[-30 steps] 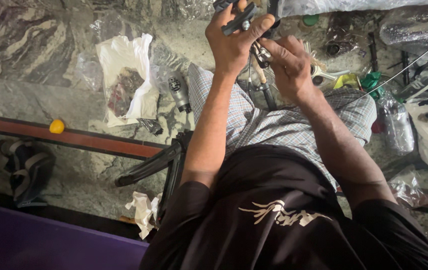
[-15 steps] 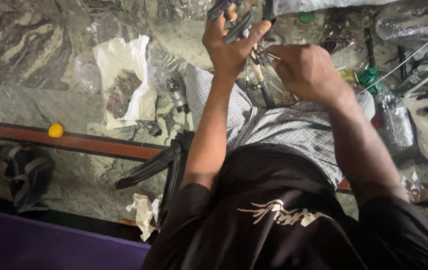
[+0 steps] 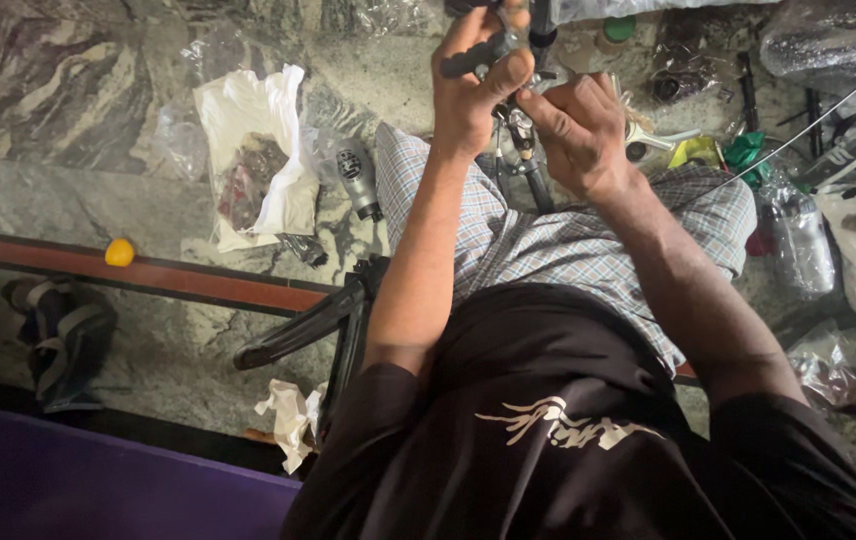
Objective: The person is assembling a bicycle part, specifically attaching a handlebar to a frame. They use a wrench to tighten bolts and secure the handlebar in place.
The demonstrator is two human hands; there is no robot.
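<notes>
My left hand (image 3: 478,85) is raised near the top of the head view and is closed around a dark metal part (image 3: 483,52) with a lever-like arm. My right hand (image 3: 578,125) sits just right of it, fingers pinching at the same assembly, near a slim tool or rod (image 3: 528,160) that hangs down over my checked shorts (image 3: 508,240). The exact shape of the assembly is hidden by my fingers. I wear a black shirt.
On the marble floor lie a white plastic bag (image 3: 253,150) with dark contents, a small grey cylinder part (image 3: 358,180), a plastic bottle (image 3: 798,235), loose metal parts and cables at the right, a yellow ball (image 3: 120,252) on a red-brown strip, a sandal (image 3: 63,335) and black bars (image 3: 318,320).
Both hands stay together on the part. My right hand has shifted slightly, closing in toward the left hand and the assembly; the view has moved a little.
</notes>
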